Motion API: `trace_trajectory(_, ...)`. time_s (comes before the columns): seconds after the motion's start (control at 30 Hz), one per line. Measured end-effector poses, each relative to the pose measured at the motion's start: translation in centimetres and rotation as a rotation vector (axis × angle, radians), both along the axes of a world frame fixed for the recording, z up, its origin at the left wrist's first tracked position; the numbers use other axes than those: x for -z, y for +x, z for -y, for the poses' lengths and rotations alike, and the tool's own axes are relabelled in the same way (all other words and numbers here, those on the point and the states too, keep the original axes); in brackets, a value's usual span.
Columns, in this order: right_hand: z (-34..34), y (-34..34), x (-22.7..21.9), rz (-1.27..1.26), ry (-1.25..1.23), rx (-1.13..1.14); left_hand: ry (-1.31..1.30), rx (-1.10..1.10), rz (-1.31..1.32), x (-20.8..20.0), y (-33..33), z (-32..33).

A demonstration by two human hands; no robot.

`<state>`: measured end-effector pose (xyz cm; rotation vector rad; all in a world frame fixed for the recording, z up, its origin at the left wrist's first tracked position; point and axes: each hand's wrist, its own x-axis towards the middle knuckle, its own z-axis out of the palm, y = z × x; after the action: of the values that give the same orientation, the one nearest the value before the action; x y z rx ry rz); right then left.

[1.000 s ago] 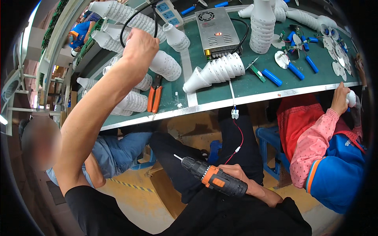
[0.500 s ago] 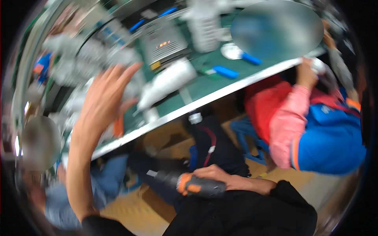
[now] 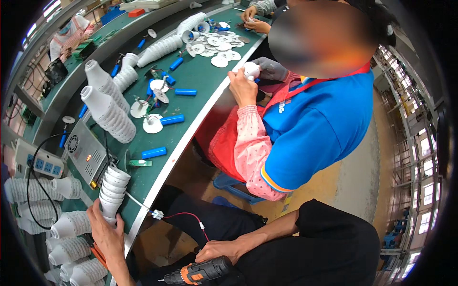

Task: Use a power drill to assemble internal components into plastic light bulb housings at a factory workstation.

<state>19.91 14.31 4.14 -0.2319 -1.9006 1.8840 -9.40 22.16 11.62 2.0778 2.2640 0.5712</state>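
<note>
My left hand [image 3: 107,236] is at the near end of a stack of white plastic lamp housings [image 3: 114,186] on the bench, its fingers and thumb closed around the lowest one. In my lap, my right hand [image 3: 220,250] is shut on a black and orange cordless drill [image 3: 202,271], its bit pointing left. Beside my left hand an orange-handled tool [image 3: 99,256] lies partly hidden. More stacked white housings [image 3: 71,224] lie to the left of that hand.
A metal power supply box [image 3: 87,152] and a power strip [image 3: 40,162] sit beyond my left hand. Blue cylindrical cells [image 3: 155,152], round white discs [image 3: 222,45] and more housing stacks [image 3: 109,114] cover the green bench. A red cable [image 3: 183,214] hangs at its edge. A co-worker [image 3: 310,128] sits to the right.
My left hand came down from above the bench onto the housing stack. The view has turned right, bringing the co-worker closer to the middle. The drill stays in my right hand.
</note>
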Motion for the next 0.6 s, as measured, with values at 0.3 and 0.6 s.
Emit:
trace_trajectory(0.3, -0.2, -0.8, -0.9, 0.013, 0.023, -0.018, -0.065, -0.166, 0.114, -0.9, -2.2, 3.8)
trace_trajectory(0.6, -0.6, -0.3, -1.0, 0.092, 0.207, 0.004, 0.251, -0.233, 0.414, -3.1, 0.7, 12.1)
